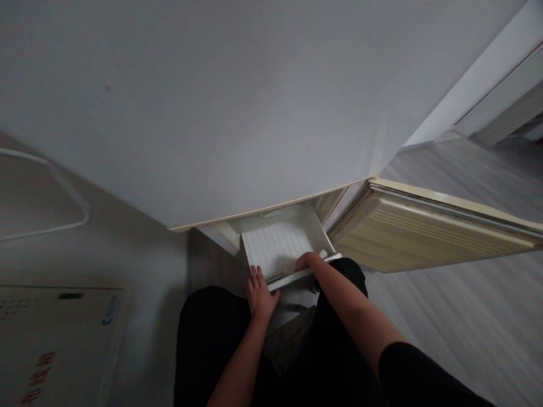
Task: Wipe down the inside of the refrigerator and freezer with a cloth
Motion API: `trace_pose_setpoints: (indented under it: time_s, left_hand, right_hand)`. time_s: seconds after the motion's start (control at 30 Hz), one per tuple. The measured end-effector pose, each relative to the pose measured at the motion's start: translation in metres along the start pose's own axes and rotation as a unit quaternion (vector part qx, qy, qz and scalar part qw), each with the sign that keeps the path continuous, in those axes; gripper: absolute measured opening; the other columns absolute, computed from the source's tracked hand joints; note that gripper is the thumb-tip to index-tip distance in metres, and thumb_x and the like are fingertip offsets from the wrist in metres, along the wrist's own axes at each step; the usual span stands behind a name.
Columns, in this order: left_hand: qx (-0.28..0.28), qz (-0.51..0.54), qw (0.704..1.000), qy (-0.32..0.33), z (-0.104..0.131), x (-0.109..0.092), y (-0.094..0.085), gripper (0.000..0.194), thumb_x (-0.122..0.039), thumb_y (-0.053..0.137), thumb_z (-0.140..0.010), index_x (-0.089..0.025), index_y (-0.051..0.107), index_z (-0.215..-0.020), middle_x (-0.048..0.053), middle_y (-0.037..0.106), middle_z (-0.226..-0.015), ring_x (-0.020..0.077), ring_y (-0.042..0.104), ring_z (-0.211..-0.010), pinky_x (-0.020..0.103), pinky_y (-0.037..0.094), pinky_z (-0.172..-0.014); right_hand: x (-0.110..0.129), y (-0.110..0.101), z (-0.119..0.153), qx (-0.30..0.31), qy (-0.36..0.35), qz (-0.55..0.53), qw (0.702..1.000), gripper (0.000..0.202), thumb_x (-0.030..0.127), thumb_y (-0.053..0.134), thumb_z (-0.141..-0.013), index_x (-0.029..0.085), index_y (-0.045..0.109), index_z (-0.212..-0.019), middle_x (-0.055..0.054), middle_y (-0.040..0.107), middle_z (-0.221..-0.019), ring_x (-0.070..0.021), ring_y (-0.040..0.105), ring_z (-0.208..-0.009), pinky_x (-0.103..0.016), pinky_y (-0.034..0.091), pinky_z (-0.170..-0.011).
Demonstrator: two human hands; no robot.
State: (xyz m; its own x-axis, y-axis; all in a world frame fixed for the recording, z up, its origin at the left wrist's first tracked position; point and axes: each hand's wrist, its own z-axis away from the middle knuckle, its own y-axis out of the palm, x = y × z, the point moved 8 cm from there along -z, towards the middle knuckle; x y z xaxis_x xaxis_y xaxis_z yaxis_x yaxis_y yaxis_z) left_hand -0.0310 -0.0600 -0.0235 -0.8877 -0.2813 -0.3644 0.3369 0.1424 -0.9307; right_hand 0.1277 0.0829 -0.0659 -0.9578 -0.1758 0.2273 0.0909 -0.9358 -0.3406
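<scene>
A white drawer (283,240) with a ribbed bottom is pulled partway out of a fridge-like cabinet low in the middle of the view. My left hand (260,294) rests on the drawer's front left corner, its fingers apart and extended over the edge. Inside the drawer, near its front right, my right hand (307,261) reaches down behind the front rim. Its fingertips are hidden, and I cannot make out what they hold, if anything. A small pale piece shows beside the right wrist at the drawer's front right corner.
The cabinet's cream door (424,229) hangs open on the right over the wooden floor (466,316). A large pale surface (254,102) fills the top. At the lower left is a panel (55,345) with red markings. My knees flank the drawer.
</scene>
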Motion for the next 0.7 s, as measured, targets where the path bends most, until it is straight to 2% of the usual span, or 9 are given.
trace_pose_setpoints:
  time_s: [0.1, 0.17, 0.23, 0.3, 0.37, 0.47, 0.53, 0.6, 0.7]
  left_hand:
    - [-0.004, 0.016, 1.0, 0.004, 0.001, 0.0, -0.001, 0.107, -0.03, 0.077, -0.077, -0.008, 0.016, -0.162, 0.025, 0.023, -0.17, 0.047, 0.036, -0.148, 0.059, 0.036, -0.119]
    - [0.001, 0.031, 0.999, 0.005, 0.001, 0.001, 0.001, 0.109, -0.026, 0.079, -0.074, -0.01, 0.015, -0.162, 0.025, 0.022, -0.17, 0.0472, 0.034, -0.149, 0.06, 0.036, -0.119]
    - [0.013, 0.055, 0.998, 0.005, 0.0, 0.002, 0.004, 0.11, -0.021, 0.079, -0.071, -0.008, 0.016, -0.161, 0.026, 0.022, -0.169, 0.0471, 0.032, -0.151, 0.06, 0.035, -0.121]
    - [0.022, 0.097, 0.995, -0.006, -0.001, 0.006, 0.008, 0.111, -0.017, 0.08, -0.069, -0.007, 0.017, -0.159, 0.028, 0.021, -0.169, 0.046, 0.029, -0.153, 0.058, 0.033, -0.123]
    - [0.03, 0.162, 0.986, -0.024, -0.004, 0.015, 0.009, 0.111, -0.016, 0.08, -0.067, -0.008, 0.017, -0.158, 0.029, 0.018, -0.169, 0.0439, 0.026, -0.155, 0.057, 0.033, -0.124]
    - [0.049, 0.244, 0.968, -0.035, -0.008, 0.035, 0.003, 0.103, -0.021, 0.078, -0.07, -0.012, 0.022, -0.156, 0.028, 0.028, -0.164, 0.0404, 0.03, -0.155, 0.057, 0.035, -0.123]
    - [0.047, 0.265, 0.963, -0.028, -0.012, 0.049, -0.009, 0.088, -0.028, 0.073, -0.078, -0.014, 0.029, -0.153, 0.025, 0.04, -0.157, 0.0384, 0.039, -0.15, 0.059, 0.037, -0.122]
    - [0.016, 0.278, 0.96, -0.03, -0.016, 0.06, -0.026, 0.072, -0.035, 0.064, -0.087, -0.016, 0.035, -0.15, 0.022, 0.046, -0.153, 0.0357, 0.047, -0.145, 0.058, 0.039, -0.12]
    - [-0.012, 0.282, 0.958, -0.052, -0.019, 0.061, -0.038, 0.058, -0.038, 0.055, -0.093, -0.016, 0.042, -0.145, 0.02, 0.055, -0.144, 0.0325, 0.055, -0.137, 0.054, 0.046, -0.115]
  right_hand:
    - [0.055, 0.017, -0.001, 0.021, -0.114, -0.018, 0.993, 0.028, 0.026, 0.057, -0.098, 0.011, 0.08, -0.104, -0.008, 0.078, -0.112, -0.0208, 0.073, -0.103, -0.028, 0.055, -0.094]
    - [0.089, 0.024, 0.006, -0.002, -0.179, -0.022, 0.984, 0.029, 0.027, 0.054, -0.102, 0.017, 0.078, -0.113, -0.004, 0.074, -0.128, -0.016, 0.069, -0.115, -0.021, 0.049, -0.1]
    - [0.112, 0.031, 0.018, -0.039, -0.212, -0.02, 0.976, 0.03, 0.029, 0.052, -0.103, 0.019, 0.077, -0.117, -0.004, 0.07, -0.135, -0.0165, 0.065, -0.122, -0.022, 0.046, -0.104]
    - [0.12, 0.038, 0.033, -0.088, -0.212, -0.017, 0.973, 0.039, 0.035, 0.043, -0.107, 0.018, 0.074, -0.122, -0.01, 0.069, -0.136, -0.0233, 0.065, -0.124, -0.032, 0.048, -0.105]
    - [0.115, 0.044, 0.049, -0.14, -0.196, -0.019, 0.97, 0.053, 0.041, 0.029, -0.11, 0.013, 0.071, -0.127, -0.018, 0.068, -0.136, -0.0298, 0.064, -0.125, -0.042, 0.049, -0.105]
    - [0.102, 0.055, 0.07, -0.234, -0.202, -0.019, 0.951, 0.059, 0.038, 0.019, -0.111, 0.01, 0.069, -0.126, -0.019, 0.072, -0.126, -0.0286, 0.065, -0.124, -0.048, 0.041, -0.115]
    - [0.101, 0.066, 0.079, -0.297, -0.243, -0.004, 0.924, 0.051, 0.036, 0.026, -0.111, 0.013, 0.068, -0.129, -0.015, 0.07, -0.131, -0.0274, 0.061, -0.129, -0.054, 0.03, -0.123]
    - [0.11, 0.083, 0.082, -0.337, -0.302, 0.026, 0.892, 0.043, 0.036, 0.036, -0.109, 0.02, 0.063, -0.138, -0.012, 0.058, -0.15, -0.0297, 0.05, -0.141, -0.061, 0.019, -0.126]
    - [0.138, 0.115, 0.074, -0.339, -0.376, 0.072, 0.86, 0.043, 0.032, 0.052, -0.103, 0.024, 0.062, -0.144, -0.01, 0.038, -0.166, -0.0347, 0.03, -0.154, -0.063, 0.014, -0.128]
